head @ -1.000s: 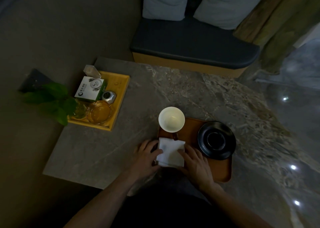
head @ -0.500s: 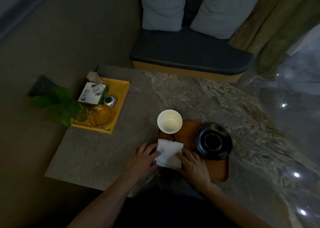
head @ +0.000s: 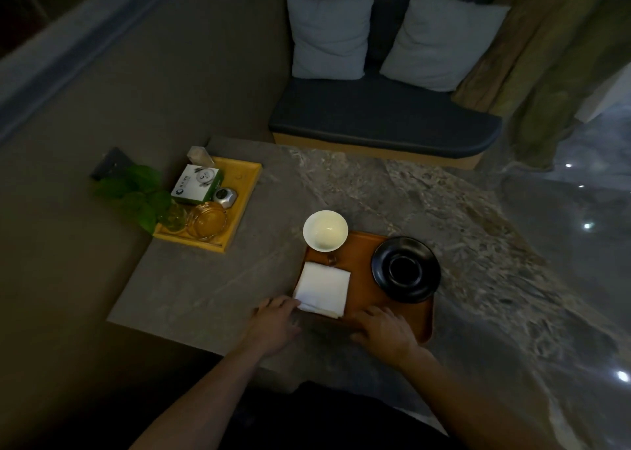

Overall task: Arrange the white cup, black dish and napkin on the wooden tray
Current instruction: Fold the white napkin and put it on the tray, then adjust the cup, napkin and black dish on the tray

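A dim lounge or tea room: a cushioned bench (head: 382, 122) with two pillows (head: 329, 36), curtains (head: 553, 57), and a stone counter (head: 392, 193).

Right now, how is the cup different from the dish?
The cup is white; the dish is black. The cup looks smaller, the dish wider and flatter. The cup stands at the tray's far left corner, the dish on its right side. Both are round, look empty, and rest on the tray, untouched by either hand.
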`<state>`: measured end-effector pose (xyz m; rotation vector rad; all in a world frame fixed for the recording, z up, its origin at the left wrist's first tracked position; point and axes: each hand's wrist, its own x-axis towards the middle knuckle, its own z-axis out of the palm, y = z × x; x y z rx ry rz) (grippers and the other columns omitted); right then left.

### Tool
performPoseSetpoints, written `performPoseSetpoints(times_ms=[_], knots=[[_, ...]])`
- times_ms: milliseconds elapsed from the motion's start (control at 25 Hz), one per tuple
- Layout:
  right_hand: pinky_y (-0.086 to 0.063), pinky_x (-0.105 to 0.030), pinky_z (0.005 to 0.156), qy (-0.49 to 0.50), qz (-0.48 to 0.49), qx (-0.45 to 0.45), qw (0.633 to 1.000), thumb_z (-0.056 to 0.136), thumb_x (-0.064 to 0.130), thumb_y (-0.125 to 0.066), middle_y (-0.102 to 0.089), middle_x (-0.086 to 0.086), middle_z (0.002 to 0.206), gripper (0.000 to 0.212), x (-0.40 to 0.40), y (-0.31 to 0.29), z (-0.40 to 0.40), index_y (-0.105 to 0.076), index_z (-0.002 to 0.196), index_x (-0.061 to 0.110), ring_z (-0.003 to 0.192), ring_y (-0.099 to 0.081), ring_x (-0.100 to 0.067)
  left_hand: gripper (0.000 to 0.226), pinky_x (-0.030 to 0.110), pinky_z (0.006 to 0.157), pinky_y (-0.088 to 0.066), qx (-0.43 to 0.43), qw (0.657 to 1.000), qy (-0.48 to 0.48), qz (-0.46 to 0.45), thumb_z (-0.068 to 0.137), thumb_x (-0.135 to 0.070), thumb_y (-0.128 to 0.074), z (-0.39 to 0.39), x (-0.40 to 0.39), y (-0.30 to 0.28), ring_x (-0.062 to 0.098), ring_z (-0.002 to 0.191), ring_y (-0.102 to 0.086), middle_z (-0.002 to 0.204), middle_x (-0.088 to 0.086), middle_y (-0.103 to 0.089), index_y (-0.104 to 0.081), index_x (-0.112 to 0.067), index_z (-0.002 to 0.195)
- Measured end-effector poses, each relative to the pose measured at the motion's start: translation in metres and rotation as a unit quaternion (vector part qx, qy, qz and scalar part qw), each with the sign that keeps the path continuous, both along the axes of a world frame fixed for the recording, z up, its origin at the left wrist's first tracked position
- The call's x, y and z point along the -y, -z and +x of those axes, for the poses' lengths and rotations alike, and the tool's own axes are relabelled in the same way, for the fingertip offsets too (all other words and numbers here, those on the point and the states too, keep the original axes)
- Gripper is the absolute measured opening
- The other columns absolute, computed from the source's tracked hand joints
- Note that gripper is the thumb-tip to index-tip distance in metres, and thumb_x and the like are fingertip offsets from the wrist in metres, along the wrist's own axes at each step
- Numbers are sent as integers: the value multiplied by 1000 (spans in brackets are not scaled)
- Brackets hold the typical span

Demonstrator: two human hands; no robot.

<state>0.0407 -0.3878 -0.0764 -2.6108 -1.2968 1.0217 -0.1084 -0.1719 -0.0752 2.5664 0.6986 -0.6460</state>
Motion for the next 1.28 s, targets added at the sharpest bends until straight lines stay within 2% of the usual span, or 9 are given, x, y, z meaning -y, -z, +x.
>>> performPoseSetpoints(times_ms=[200,320,440,600,680,800,960,1120,1280], knots=[[-43,-42,98,-5,2,26,1000,93,47,-50,-55,1,132,38,-1,-13,8,-52,130,35,120,-51,-23,39,41,96,-48,-31,999,28,-28,87,-45,-58,10,-13,-19,17,112,-57,128,-4,-60,-58,-36,125],[-44,-41,97,5,-2,42,999,91,55,-50,-58,2,131,43,-12,-18,14,-54,128,33,119,-53,-23,31,36,87,-52,-49,997,56,-34,85,-43,-62,23,-33,-29,13,100,-59,118,-5,-63,-62,-35,115],[-43,-44,95,26,-12,55,998,86,61,-51,-60,1,127,47,-26,-24,26,-56,123,33,117,-53,-26,34,35,90,-51,-57,992,111,-15,88,-37,-65,42,-57,-37,15,107,-58,122,-3,-61,-60,-29,121],[-42,-46,92,51,-29,110,992,88,46,-54,-61,-3,123,33,-45,-31,46,-58,116,30,113,-55,-30,39,38,96,-51,-57,981,185,9,90,-31,-65,76,-95,-43,20,114,-58,127,4,-61,-58,-22,128],[-43,-45,89,74,-24,140,987,88,47,-54,-62,-4,120,31,-58,-32,56,-58,112,29,110,-56,-29,44,40,100,-48,-64,977,204,22,90,-28,-66,100,-115,-43,23,119,-56,132,6,-58,-54,-20,132],[-42,-44,90,114,4,169,979,85,61,-55,-62,-4,122,50,-79,-36,67,-54,119,25,114,-55,-28,58,44,107,-41,-73,961,258,67,87,-31,-69,139,-135,-46,29,129,-47,140,8,-51,-46,-20,139],[-36,-49,101,147,44,165,974,71,73,-61,-53,-1,140,83,-105,-39,71,-38,138,30,128,-46,-28,67,51,112,-33,-22,950,295,102,81,-40,-72,178,-144,-49,28,133,-41,143,3,-49,-43,-29,141],[-30,-54,107,166,36,150,974,65,76,-64,-46,-4,144,101,-128,-35,70,-27,145,26,130,-40,-29,91,54,114,-25,24,947,314,67,72,-46,-78,202,-137,-42,29,140,-32,151,1,-39,-27,-35,147],[-29,-51,108,217,39,122,968,62,80,-61,-42,-5,144,109,-145,-30,62,-24,146,22,130,-38,-28,105,55,113,-25,13,936,346,65,68,-51,-78,211,-130,-29,30,142,-28,155,3,-33,-15,-36,150]])
